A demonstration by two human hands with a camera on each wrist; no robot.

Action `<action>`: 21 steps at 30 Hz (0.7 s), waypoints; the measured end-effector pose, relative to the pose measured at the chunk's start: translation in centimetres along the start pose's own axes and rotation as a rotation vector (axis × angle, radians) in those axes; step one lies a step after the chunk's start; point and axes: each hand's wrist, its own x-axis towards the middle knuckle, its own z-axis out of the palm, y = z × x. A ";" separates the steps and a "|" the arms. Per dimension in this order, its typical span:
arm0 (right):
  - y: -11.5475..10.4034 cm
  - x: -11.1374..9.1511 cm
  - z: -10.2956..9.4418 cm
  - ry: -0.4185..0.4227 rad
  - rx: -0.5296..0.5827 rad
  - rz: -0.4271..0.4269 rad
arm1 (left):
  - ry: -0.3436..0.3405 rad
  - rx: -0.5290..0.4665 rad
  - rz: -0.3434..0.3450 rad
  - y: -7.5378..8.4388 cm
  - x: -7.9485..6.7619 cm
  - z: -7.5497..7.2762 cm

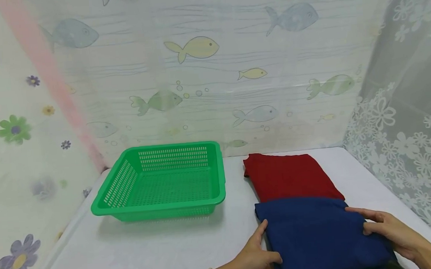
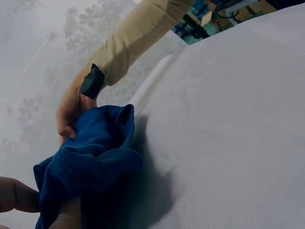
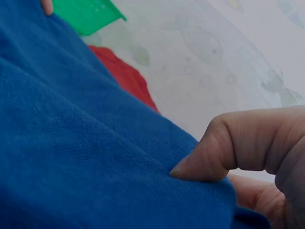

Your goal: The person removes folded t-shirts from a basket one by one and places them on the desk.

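A folded dark blue cloth (image 1: 317,231) lies at the near right of the table, its near part cut off by the frame edge. My left hand (image 1: 250,258) grips its left edge, thumb on the near side. On the opposite edge, my right hand (image 1: 395,230) pinches the fabric; the right wrist view shows the bent thumb (image 3: 205,160) pressing on top, with fingers underneath. Seen from the left wrist, the blue cloth (image 2: 95,157) has loose, layered folds at its end. Just beyond it, a folded red cloth (image 1: 288,175) lies flat, its near edge meeting the blue one.
To the left stands a green plastic basket (image 1: 168,213) with slotted walls and nothing inside. White cloth covers the table (image 1: 152,249). A fish-printed curtain (image 1: 205,90) hangs behind the table, with flowered sheets at both sides.
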 end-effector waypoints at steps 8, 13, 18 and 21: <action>0.4 0.0 1.2 0.171 -0.294 0.069 | 0.031 0.007 -0.067 0.1 -0.2 -0.6; 0.3 0.1 1.5 0.179 -0.379 0.097 | 0.027 0.003 -0.054 0.2 -0.4 -1.5; -0.7 0.0 2.0 0.240 -0.500 0.095 | -0.017 -0.045 -0.031 0.7 -1.0 -2.8; -1.7 0.1 2.5 0.322 -0.596 0.092 | -0.020 -0.044 -0.003 1.5 -1.6 -4.0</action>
